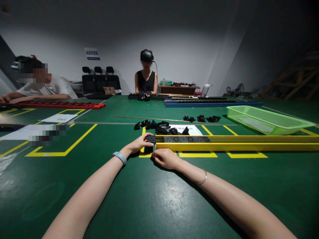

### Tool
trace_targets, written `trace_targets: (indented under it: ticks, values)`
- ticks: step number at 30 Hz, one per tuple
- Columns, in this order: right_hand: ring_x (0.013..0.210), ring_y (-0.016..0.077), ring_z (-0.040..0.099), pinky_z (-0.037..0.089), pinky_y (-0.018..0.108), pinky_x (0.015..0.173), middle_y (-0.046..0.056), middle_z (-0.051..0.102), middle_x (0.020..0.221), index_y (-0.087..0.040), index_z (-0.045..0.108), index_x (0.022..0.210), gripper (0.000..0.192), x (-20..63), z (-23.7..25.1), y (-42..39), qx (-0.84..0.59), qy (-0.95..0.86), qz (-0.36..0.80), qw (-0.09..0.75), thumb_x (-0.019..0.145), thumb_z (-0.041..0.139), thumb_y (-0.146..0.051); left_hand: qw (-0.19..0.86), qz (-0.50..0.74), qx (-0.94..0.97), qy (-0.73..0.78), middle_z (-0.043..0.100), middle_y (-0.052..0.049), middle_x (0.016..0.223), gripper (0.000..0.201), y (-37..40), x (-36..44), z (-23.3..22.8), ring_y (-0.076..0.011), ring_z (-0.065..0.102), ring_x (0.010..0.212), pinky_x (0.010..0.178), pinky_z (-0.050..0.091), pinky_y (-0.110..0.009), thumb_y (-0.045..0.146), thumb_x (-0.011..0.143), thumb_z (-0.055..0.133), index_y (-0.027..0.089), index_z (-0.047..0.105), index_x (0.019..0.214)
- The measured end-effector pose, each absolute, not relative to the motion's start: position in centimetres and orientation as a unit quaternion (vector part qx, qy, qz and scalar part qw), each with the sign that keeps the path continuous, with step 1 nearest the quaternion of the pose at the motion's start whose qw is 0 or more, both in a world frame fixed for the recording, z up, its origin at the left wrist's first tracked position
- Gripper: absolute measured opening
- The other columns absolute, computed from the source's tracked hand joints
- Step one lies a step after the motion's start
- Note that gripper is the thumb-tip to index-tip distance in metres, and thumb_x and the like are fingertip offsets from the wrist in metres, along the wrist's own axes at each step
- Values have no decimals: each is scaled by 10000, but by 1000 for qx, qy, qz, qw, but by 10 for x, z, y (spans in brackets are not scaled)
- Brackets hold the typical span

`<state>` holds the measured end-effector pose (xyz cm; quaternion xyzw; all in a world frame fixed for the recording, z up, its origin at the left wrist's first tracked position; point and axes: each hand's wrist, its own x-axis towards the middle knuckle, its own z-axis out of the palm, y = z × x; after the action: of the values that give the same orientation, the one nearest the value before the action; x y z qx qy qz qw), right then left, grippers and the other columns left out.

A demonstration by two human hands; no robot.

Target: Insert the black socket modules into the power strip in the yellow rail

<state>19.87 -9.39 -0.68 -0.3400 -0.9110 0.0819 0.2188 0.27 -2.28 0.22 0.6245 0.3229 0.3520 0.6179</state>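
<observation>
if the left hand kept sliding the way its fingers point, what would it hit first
The left hand points right along the yellow rail; it already touches the black end module, so that comes first, then the seated socket modules.

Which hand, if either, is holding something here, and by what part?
The left hand pinches a black socket module at the near end of the yellow rail. The right hand rests against that rail end; its grip cannot be told.
</observation>
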Motion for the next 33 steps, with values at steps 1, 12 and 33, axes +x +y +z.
trace_targets:
  ticks: [1, 12, 33]
  values:
    - [732, 141, 616, 410, 221, 677, 42, 692, 859, -186, 652, 935, 158, 199, -6, -94, -341, -911, 82, 218, 866, 511, -170, 618, 351, 625, 323, 605, -60, 1035, 607, -23, 3, 2, -199, 561, 1002, 939, 380, -339, 197, 606, 782, 190, 535, 1160]
    - [748, 137, 617, 416, 221, 697, 42, 691, 861, -182, 651, 941, 158, 199, -8, -94, -337, -913, 84, 214, 865, 514, -162, 606, 344, 639, 325, 609, -54, 1061, 635, -23, 4, 1, -215, 559, 1056, 993, 362, -372, 212, 607, 785, 204, 515, 1182]
    - [740, 141, 613, 412, 222, 687, 43, 692, 859, -185, 651, 923, 147, 199, -4, -95, -341, -910, 84, 219, 856, 521, -174, 696, 346, 550, 307, 624, -100, 1192, 434, -15, 3, 2, -196, 542, 1156, 999, 385, -319, 186, 748, 553, 173, 602, 1179]
